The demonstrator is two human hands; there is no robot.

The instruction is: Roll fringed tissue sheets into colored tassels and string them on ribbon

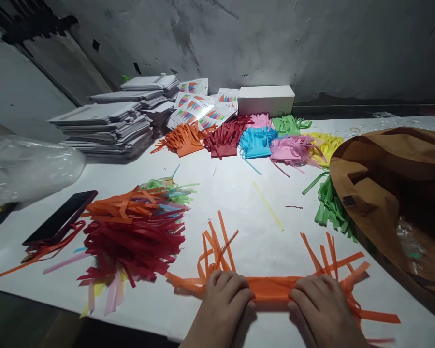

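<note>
An orange fringed paper strip (271, 286) lies flat near the front edge of the white table (239, 193), its cut fringes sticking up and outward at both ends. My left hand (223, 302) presses down on the strip's left part with curled fingers. My right hand (324, 304) pinches and presses its right part the same way. A heap of red and orange fringed paper (134, 232) lies just left of my left hand.
Piles of orange, red, blue, pink, yellow and green fringed paper (257, 137) sit at the back. Stacks of white card packs (105, 123) and a white box (265, 99) stand behind. A black phone (60, 217) lies left. A brown bag (398, 193) fills the right.
</note>
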